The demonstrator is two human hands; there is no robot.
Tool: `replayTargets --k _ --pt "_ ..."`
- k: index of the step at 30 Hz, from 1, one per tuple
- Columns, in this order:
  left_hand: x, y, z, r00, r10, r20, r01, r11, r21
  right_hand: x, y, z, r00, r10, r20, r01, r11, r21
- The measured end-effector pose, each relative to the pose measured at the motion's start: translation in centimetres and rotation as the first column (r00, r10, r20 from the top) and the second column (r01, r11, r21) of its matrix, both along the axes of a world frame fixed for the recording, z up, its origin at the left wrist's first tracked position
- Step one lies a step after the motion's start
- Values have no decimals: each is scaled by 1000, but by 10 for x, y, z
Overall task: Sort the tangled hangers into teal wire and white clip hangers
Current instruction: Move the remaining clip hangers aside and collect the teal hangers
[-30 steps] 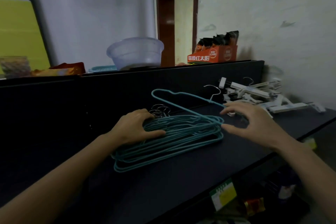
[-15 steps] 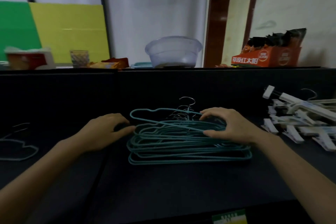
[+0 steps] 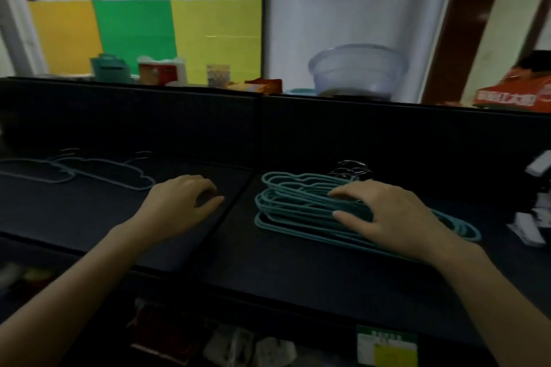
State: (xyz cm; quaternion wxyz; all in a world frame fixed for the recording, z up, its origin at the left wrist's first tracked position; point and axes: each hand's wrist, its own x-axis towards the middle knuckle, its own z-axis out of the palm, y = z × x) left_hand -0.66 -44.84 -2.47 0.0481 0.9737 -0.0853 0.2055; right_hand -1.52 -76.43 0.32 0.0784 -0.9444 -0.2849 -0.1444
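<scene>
A stack of teal wire hangers (image 3: pixel 293 205) lies flat on the black shelf (image 3: pixel 298 271), metal hooks pointing to the back. My right hand (image 3: pixel 384 214) rests on top of the stack with fingers spread, pressing it down. My left hand (image 3: pixel 182 202) hovers over the shelf to the left of the stack, fingers loosely curled, holding nothing. Two more teal wire hangers (image 3: pixel 104 173) lie flat at the far left. White clip hangers (image 3: pixel 530 223) show partly at the right edge.
A black back wall (image 3: pixel 357 134) rises behind the shelf. On its top stand a clear plastic basin (image 3: pixel 357 71), an orange snack box (image 3: pixel 512 95), a glass (image 3: pixel 217 74) and small packets. Goods lie on a lower shelf under a green-yellow price label (image 3: pixel 387 348).
The view swung left, bringing the two far-left hangers into sight. My left hand left the stack and moved left. My right hand settled flat on the stack.
</scene>
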Motion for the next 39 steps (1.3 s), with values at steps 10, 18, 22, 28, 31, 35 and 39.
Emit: replayTargets --k 10,18,22,28,31,35,39 --pt "-60 75 -20 991 133 -15 -133 991 -25 -19 114 -12 983 184 13 -184 983 18" --pt "-95 191 -28 988 153 2 -153 988 -23 -25 239 -28 965 261 -39 -260 965 35" --pt "-106 248 -31 991 134 -2 -134 991 -21 -25 299 -36 965 254 -68 -249 965 79" --pt "-112 321 -34 995 100 16 -99 994 -52 -15 365 -42 973 188 -135 -169 976 138" --pt "-108 346 -32 996 84 16 -83 995 -51 -4 395 -38 978 153 -140 -135 982 131" --pt "-91 376 -31 996 85 35 -83 995 -61 21 424 -31 985 96 -144 -87 994 64" --pt "-67 403 -32 997 70 24 -67 994 -89 56 442 -29 984 13 -177 -18 1000 -25"
